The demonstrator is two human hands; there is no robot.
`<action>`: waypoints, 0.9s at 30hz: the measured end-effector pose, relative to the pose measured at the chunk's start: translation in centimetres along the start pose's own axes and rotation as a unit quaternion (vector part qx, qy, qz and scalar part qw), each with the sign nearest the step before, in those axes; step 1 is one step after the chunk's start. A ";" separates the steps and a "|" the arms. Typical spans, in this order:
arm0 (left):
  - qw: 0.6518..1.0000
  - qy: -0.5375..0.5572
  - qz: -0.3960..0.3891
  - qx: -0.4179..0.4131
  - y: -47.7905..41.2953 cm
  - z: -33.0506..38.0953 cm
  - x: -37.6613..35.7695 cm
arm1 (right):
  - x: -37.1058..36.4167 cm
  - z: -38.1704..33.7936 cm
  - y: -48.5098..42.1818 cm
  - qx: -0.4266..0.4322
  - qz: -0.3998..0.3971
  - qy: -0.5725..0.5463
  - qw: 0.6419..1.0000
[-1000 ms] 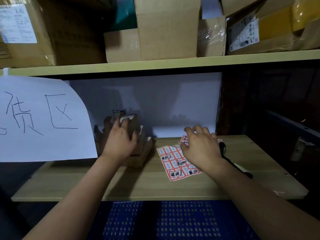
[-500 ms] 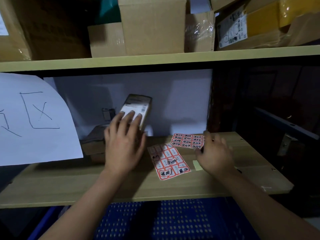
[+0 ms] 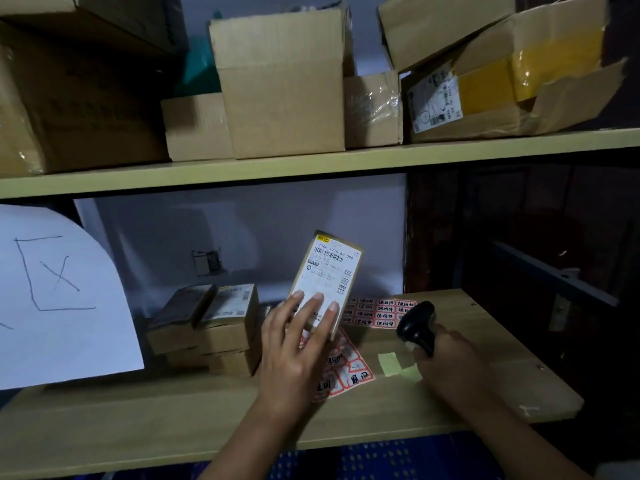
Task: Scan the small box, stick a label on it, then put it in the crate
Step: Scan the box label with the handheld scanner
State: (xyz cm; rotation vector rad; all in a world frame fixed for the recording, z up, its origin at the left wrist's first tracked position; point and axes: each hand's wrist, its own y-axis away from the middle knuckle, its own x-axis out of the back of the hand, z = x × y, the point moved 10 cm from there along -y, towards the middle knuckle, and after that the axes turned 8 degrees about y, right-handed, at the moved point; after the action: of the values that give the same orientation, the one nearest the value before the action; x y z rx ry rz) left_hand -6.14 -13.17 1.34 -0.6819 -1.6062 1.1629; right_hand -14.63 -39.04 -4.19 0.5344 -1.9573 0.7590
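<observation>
My left hand [image 3: 294,344] holds a small brown box [image 3: 327,275] upright above the wooden shelf [image 3: 173,410], its white shipping label with barcodes facing me. My right hand [image 3: 446,362] grips a black handheld scanner [image 3: 417,325] just right of the box, its head tilted toward the box. Two sheets of red-bordered stickers lie on the shelf: one sticker sheet [image 3: 349,372] under my left hand, another sticker sheet [image 3: 377,311] behind the box. A blue perforated crate [image 3: 381,459] shows below the shelf's front edge.
A stack of small brown parcels [image 3: 214,327] sits on the shelf left of the box. A white paper sign [image 3: 59,296] hangs at far left. Small yellow-green notes [image 3: 389,363] lie near my right hand. Large cardboard boxes [image 3: 280,84] fill the upper shelf.
My left hand lifted the small box off the stack and turned its label toward me. My right hand moved off the sticker sheets and picked up the scanner.
</observation>
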 end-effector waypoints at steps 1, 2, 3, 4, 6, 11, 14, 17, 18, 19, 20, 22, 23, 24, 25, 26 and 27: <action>1.000 -0.011 0.013 0.000 -0.1 -0.1 0.1 | 0.7 0.1 0.0 -0.002 0.019 -0.040 0.999; 0.999 -0.025 0.030 -0.002 -0.2 -0.1 0.2 | 1.9 -0.2 0.3 0.001 0.035 -0.091 0.995; 0.998 -0.037 0.045 -0.004 -0.3 -0.2 0.2 | 3.0 -0.6 0.7 0.006 0.046 -0.143 0.989; 0.997 -0.046 0.056 -0.002 -0.5 -0.2 0.2 | 4.2 -1.2 1.2 0.014 0.054 -0.190 0.980; 0.996 -0.058 0.070 0.001 -1.0 -0.3 0.1 | 6.4 -2.7 2.4 0.024 0.061 -0.281 0.958; 0.993 -0.068 0.099 0.007 -1.9 -0.3 -0.3 | 9.9 -9.1 5.8 0.027 -0.036 -0.579 0.814; 0.993 -0.062 0.101 0.015 -1.8 -0.2 -0.7 | 10.2 -13.3 7.3 0.031 -0.107 -0.661 0.742; 0.992 -0.050 0.111 0.018 -1.3 -0.4 -0.8 | 10.0 -15.4 7.7 0.037 -0.114 -0.672 0.731; 0.992 -0.047 0.113 0.018 -1.1 -0.4 -0.9 | 10.0 -15.6 7.7 0.035 -0.111 -0.671 0.732; 0.993 -0.042 0.111 0.019 -1.0 -0.5 -0.9 | 9.8 -15.7 7.6 0.030 -0.108 -0.666 0.738; 0.993 -0.038 0.109 0.025 -0.9 -0.6 -0.9 | 9.7 -15.8 7.6 0.025 -0.106 -0.662 0.742; 0.993 -0.037 0.109 0.031 -1.0 -0.6 -0.5 | 9.4 -15.9 7.6 0.020 -0.108 -0.657 0.746; 0.993 -0.040 0.109 0.031 -1.0 -0.6 -0.4 | 9.4 -15.9 7.6 0.018 -0.108 -0.655 0.747; 0.993 -0.043 0.108 0.031 -1.1 -0.6 -0.3 | 9.5 -15.8 7.6 0.016 -0.106 -0.655 0.748; 0.993 -0.047 0.107 0.030 -1.0 -0.6 -0.2 | 9.5 -15.7 7.6 0.013 -0.104 -0.655 0.749; 0.993 -0.049 0.106 0.028 -1.0 -0.7 -0.2 | 9.6 -15.6 7.7 0.010 -0.101 -0.657 0.747; 0.993 -0.053 0.106 0.026 -0.9 -0.8 -0.1 | 9.7 -15.5 7.8 0.008 -0.099 -0.658 0.746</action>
State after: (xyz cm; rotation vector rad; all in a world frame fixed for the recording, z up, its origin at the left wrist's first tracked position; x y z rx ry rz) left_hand -5.30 -13.32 2.19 -0.7836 -1.6137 1.4115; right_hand -14.60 -23.24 7.89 1.5594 -3.0571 0.1656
